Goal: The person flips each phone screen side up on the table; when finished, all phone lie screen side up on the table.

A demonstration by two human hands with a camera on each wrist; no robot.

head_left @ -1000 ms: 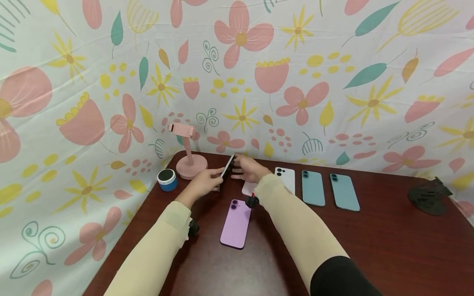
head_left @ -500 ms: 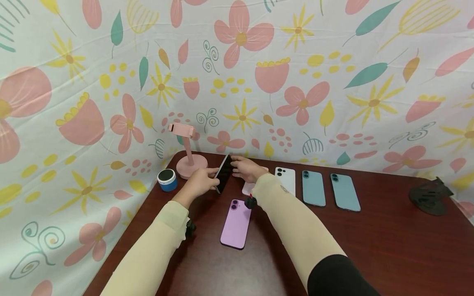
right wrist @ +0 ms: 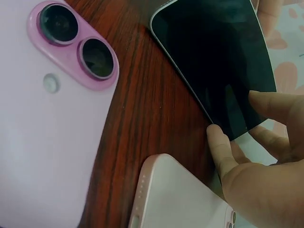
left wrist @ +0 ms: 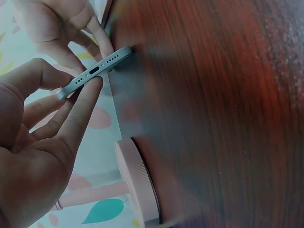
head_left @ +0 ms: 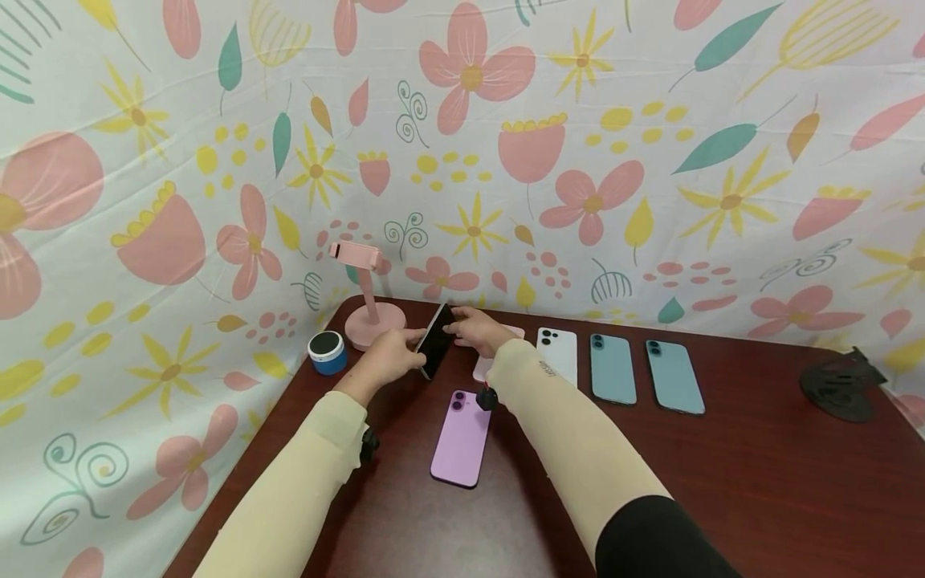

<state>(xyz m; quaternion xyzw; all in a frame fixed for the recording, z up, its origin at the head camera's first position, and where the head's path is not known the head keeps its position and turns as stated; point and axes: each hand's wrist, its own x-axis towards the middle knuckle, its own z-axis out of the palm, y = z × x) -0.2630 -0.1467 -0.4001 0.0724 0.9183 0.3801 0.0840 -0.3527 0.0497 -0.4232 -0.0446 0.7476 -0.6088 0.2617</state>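
A smartphone [head_left: 437, 343] with a dark screen is held tilted at the back left of the table. My left hand [head_left: 390, 356] pinches its near end between thumb and fingers; the left wrist view shows the charging port edge of the smartphone [left wrist: 95, 70] there. At the far end my right hand [head_left: 480, 330] grips it. In the right wrist view the fingers of my right hand [right wrist: 266, 156] bend around one end of the screen. Below my hands lies a purple phone [head_left: 460, 440], back up, and a pale pink phone [head_left: 482, 368] lies partly hidden behind my right hand.
A pink phone stand [head_left: 374, 323] and a blue-and-white round speaker-like object [head_left: 328, 353] stand left of my hands. A white phone [head_left: 558, 353] and two light blue phones [head_left: 613, 369] lie in a row to the right. A black stand [head_left: 841, 385] sits far right.
The smartphone has turned from nearly edge-on so its dark screen shows. My right hand's fingers, earlier spread beside it, have come onto its far end.
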